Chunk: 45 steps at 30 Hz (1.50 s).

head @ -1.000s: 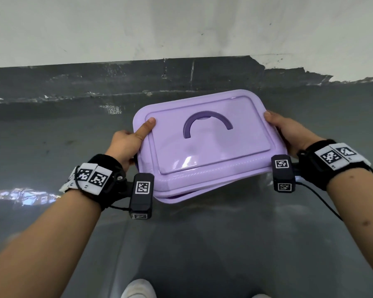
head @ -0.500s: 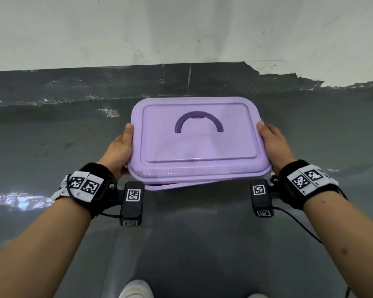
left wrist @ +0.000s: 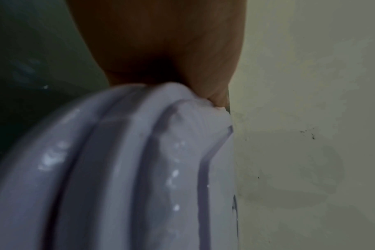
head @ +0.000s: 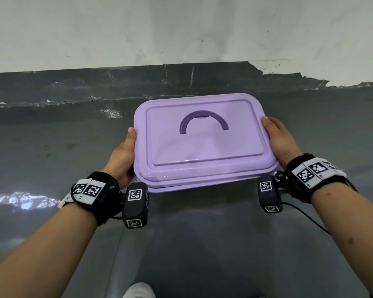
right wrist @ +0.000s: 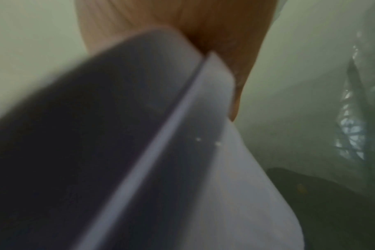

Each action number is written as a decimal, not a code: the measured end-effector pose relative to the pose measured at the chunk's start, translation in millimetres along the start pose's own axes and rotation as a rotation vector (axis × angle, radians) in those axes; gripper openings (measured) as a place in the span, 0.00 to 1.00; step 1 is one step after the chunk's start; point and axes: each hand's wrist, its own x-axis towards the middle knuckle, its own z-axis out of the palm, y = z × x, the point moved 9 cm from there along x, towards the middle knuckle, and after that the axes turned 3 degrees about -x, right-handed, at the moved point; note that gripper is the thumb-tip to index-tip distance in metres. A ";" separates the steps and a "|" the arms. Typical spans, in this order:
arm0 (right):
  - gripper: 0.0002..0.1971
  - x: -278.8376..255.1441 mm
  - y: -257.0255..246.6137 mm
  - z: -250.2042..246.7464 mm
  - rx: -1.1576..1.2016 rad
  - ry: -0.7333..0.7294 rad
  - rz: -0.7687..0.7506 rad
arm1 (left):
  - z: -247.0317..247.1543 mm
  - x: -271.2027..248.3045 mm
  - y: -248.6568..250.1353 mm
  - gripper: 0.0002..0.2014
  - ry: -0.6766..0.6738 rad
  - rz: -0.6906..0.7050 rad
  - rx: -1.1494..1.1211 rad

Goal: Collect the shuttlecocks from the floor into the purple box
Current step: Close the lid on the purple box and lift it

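Observation:
The purple box (head: 202, 147) with its lid on is held above the grey floor, near the wall. Its lid has a darker arched handle (head: 204, 122) lying flat. My left hand (head: 123, 155) grips the box's left edge, thumb on the lid rim, fingers hidden underneath. My right hand (head: 278, 138) grips the right edge the same way. The left wrist view shows the box rim (left wrist: 139, 169) up close against my left hand (left wrist: 165, 50). The blurred right wrist view shows the box edge (right wrist: 182, 135) under my right hand (right wrist: 203, 25). No shuttlecocks are in view.
A white wall (head: 181, 29) rises just beyond the box, with a dark painted base strip (head: 95, 82). Grey floor (head: 202, 244) spreads around me. A white shoe tip (head: 139, 290) shows at the bottom edge. A bright reflection (head: 19, 200) lies at left.
The lid was askew on the box and now sits level and square. Both hands shifted along the side edges, my left thumb sliding off the lid top to the rim.

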 end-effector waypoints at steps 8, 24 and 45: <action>0.39 1.4 6.1 11.1 -0.049 -0.115 0.037 | -1.3 -3.2 -0.8 0.25 0.012 -0.019 0.012; 0.22 -6.5 -4.4 0.6 -0.241 -0.026 -0.065 | 3.2 1.9 24.5 0.52 -0.193 -0.080 0.129; 0.18 -3.5 3.4 -5.8 -0.160 0.199 0.020 | -3.5 -3.1 55.6 0.35 0.358 0.224 0.747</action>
